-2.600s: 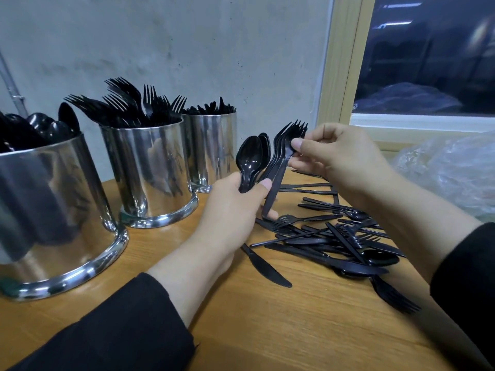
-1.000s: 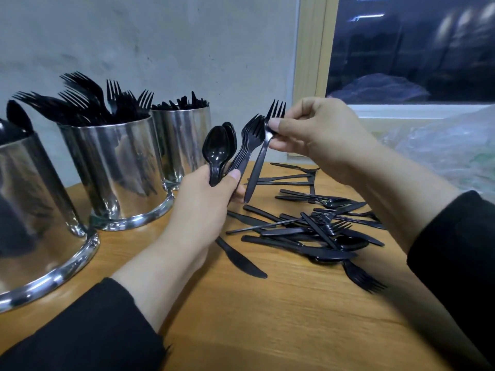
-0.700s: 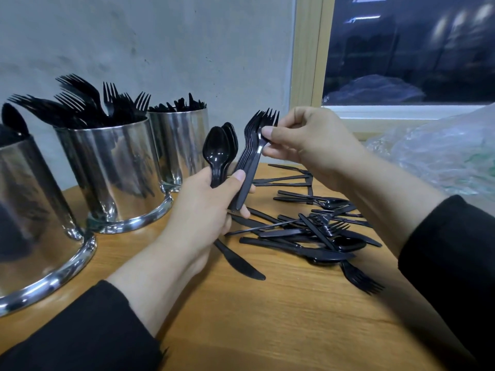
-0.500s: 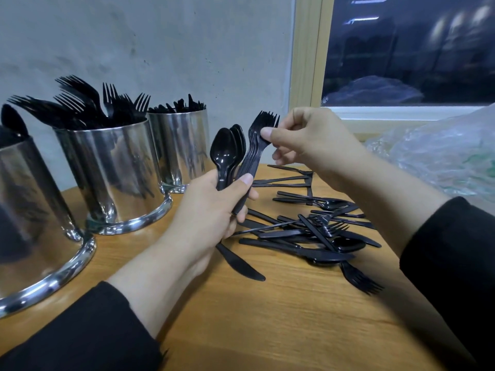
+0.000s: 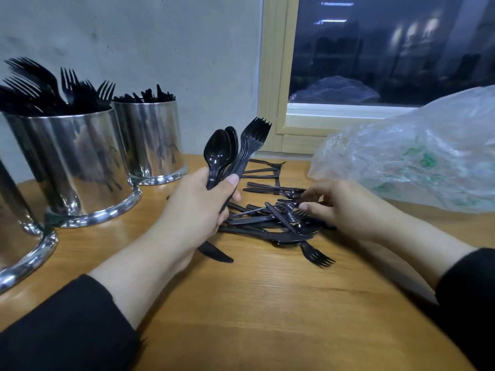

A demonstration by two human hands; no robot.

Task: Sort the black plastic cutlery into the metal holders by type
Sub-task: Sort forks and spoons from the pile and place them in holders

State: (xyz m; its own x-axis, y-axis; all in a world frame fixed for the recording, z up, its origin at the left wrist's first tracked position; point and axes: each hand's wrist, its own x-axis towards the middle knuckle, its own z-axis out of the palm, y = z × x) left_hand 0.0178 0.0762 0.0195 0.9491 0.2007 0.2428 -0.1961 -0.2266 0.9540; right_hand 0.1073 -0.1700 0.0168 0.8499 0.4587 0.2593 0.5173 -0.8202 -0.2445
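Observation:
My left hand [image 5: 198, 207] grips an upright bundle of black plastic spoons [image 5: 217, 153] and stacked forks [image 5: 253, 140] above the wooden table [image 5: 267, 303]. My right hand [image 5: 340, 207] is low over the loose pile of black cutlery [image 5: 270, 226], with thumb and fingertips at a fork there; whether it holds one I cannot tell. Three shiny metal holders stand at the left: a middle holder [image 5: 72, 167] full of forks, a far holder [image 5: 152, 137] with dark tips showing, and a near holder [image 5: 16, 236] cut off by the frame.
A crumpled clear plastic bag [image 5: 417, 156] lies on the table at the right, under a wooden-framed window [image 5: 273, 76]. A grey wall stands behind the holders. A knife [image 5: 214, 253] pokes out beneath my left wrist.
My right hand let go of the forks held upright and dropped to the pile on the table. My left hand still holds the bundle, now with the added fork.

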